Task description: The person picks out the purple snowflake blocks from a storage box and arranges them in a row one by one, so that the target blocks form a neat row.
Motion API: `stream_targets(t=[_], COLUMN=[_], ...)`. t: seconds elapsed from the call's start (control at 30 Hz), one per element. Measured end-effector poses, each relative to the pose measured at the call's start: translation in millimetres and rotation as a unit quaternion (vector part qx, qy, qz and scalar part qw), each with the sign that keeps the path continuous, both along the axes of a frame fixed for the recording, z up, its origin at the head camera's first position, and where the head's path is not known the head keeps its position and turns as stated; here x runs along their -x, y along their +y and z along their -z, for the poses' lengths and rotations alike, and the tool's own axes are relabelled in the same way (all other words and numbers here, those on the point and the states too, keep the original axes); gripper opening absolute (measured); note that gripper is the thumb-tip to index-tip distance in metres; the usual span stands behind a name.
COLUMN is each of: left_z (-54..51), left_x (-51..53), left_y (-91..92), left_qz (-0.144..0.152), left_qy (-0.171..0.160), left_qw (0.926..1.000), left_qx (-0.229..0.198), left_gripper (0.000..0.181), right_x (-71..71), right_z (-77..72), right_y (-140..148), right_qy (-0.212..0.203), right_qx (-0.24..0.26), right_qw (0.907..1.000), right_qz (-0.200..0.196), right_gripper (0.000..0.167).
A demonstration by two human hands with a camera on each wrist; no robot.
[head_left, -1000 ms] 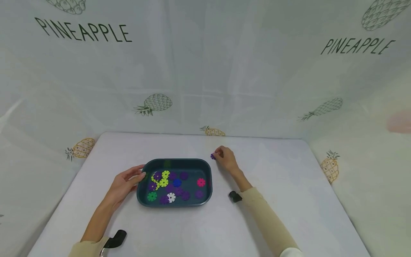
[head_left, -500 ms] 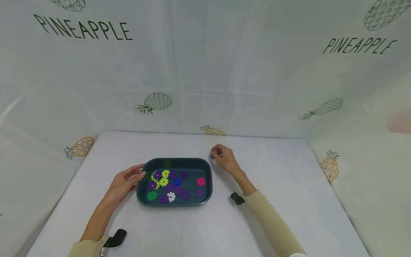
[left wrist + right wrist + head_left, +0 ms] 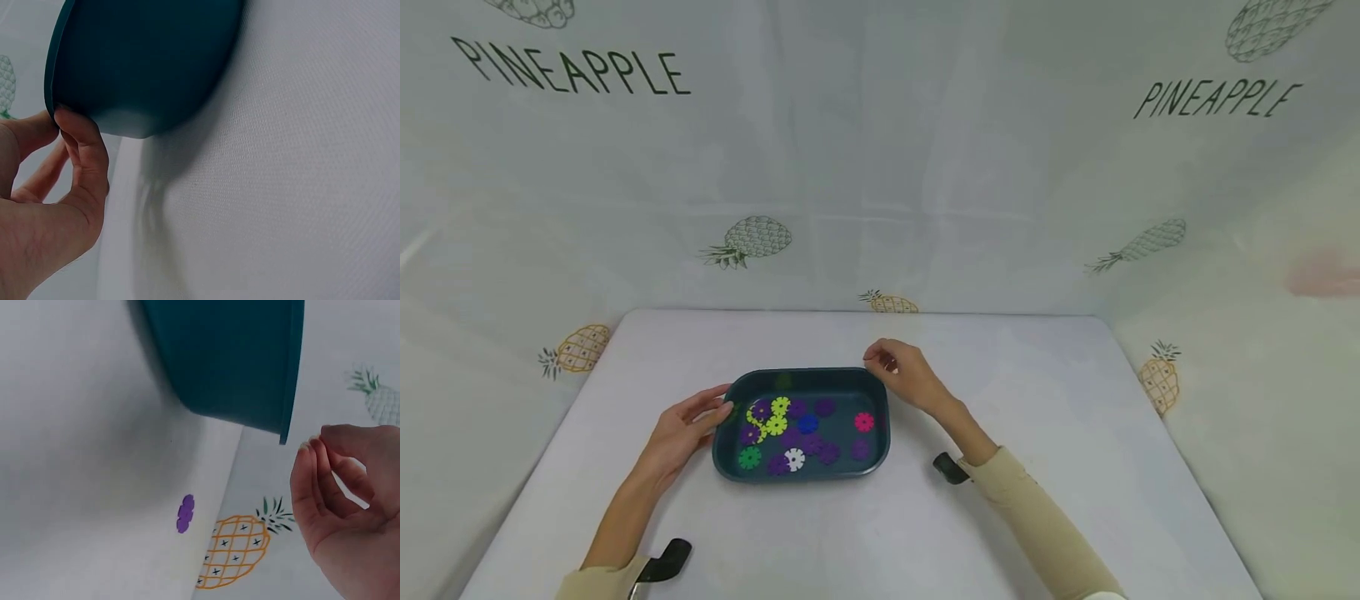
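My left hand [image 3: 679, 433] grips the left end of a dark teal tray [image 3: 797, 477], its thumb at the rim and fingers against the outer wall in the left wrist view. Inside the tray lie several small notched flower-shaped discs: purple, yellow, a green one [image 3: 749, 457], a white one [image 3: 794, 459], a blue one [image 3: 808, 423] and a pink one [image 3: 864, 422]. By the far right corner of the tray is my right hand [image 3: 907, 379]. Its thumb and fingertips meet, with nothing seen between them. A purple disc [image 3: 185, 514] lies on the tabletop below, hidden in the head view.
A white cloth-covered table [image 3: 1037, 417] carries the tray. Behind it hangs a pale curtain [image 3: 865, 167] printed with pineapples. Black straps or mounts [image 3: 668, 562] sit at both wrists, over beige sleeves [image 3: 1037, 521].
My right hand has shifted left to the tray's far corner, and the purple disc at its fingertips is no longer seen there. The left hand keeps hold of the tray; the head view has shifted slightly.
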State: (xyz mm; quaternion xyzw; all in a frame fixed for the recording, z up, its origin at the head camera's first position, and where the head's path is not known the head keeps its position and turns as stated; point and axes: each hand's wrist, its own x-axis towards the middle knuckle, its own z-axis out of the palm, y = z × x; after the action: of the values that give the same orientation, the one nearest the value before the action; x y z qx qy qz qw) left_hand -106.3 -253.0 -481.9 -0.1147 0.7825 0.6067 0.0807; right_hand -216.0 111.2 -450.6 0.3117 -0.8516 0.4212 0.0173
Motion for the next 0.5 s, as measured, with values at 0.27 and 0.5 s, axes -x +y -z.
stream_targets(t=[0.27, 0.5], left_z=[1.0, 0.8], left_x=[0.0, -0.9], left_y=[-1.2, -1.2], left_qz=[0.0, 0.004], left_qy=[-0.008, -0.008], left_qw=[1.0, 0.9999], left_qx=[-0.003, -0.012], left_gripper=[0.071, 0.071], right_x=[-10.6, -21.8], right_z=[-4.1, -4.7], right_y=[-8, -17], right_qy=[0.012, 0.013], right_qx=[-0.012, -0.053], right_qw=[0.9959, 0.9868], right_qz=[-0.089, -0.152], right_gripper=[0.007, 0.012])
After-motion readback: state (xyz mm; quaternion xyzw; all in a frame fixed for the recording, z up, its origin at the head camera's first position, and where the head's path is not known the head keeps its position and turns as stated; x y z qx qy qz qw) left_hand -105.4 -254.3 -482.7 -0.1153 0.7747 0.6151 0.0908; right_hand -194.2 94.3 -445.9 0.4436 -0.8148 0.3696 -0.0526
